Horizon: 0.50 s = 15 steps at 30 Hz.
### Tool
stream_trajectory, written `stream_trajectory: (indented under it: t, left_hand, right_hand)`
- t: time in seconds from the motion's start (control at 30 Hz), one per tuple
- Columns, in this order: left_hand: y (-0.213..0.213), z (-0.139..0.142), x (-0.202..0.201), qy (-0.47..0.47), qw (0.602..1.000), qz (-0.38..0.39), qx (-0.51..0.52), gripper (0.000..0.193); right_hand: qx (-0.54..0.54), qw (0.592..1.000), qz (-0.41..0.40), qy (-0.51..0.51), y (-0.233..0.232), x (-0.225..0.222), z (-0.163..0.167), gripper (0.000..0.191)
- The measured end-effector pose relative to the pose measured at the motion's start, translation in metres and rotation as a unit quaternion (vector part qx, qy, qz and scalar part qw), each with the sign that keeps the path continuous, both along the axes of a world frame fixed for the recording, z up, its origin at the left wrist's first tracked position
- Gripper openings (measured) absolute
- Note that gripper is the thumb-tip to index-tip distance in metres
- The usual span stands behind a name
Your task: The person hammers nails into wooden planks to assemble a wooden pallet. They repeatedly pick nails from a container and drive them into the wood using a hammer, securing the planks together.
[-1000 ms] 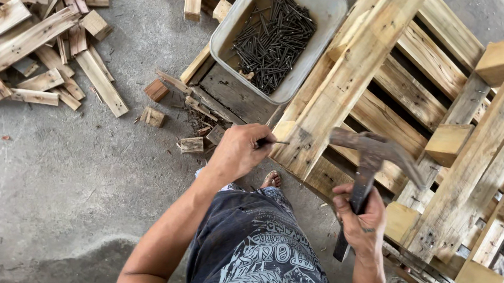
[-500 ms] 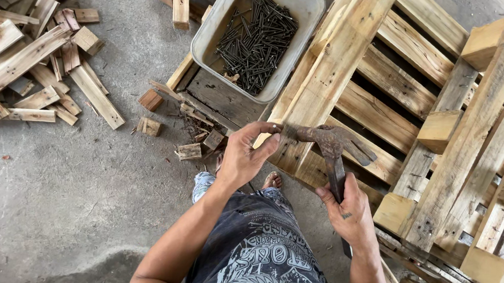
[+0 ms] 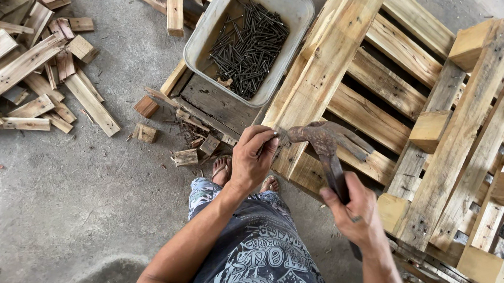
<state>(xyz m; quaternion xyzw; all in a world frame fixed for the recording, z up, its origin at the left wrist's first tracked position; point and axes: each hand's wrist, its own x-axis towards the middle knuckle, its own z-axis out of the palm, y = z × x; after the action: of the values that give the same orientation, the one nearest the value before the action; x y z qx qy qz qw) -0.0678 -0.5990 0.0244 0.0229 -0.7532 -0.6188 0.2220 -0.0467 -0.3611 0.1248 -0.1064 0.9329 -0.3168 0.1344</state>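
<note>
The nail itself is too small to make out behind the left hand [image 3: 253,159], whose grip is pinched together at the edge of a pallet plank [image 3: 314,80]; I cannot tell what the fingertips hold. The right hand [image 3: 357,212] has its grip wrapped tight around the handle of a rusty claw hammer [image 3: 327,142], whose head sits just beside the left fingertips, over the plank. A grey tub of nails [image 3: 245,36] rests near, above the hands.
</note>
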Motion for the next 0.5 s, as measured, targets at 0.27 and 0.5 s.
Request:
stream_trajectory:
  t: [0.27,0.5]
  left_hand:
    - [-0.002,-0.006,-0.002,0.044,0.999,0.011,0.006,0.012]
    - [-0.005,-0.004,-0.003,0.050,0.997,0.010,-0.053,0.013]
  right_hand:
    - [0.020,0.970,0.164,0.181,-0.006,-0.027,0.058,0.025]
    - [0.108,0.975,0.194,0.024,-0.025,-0.054,0.057,0.034]
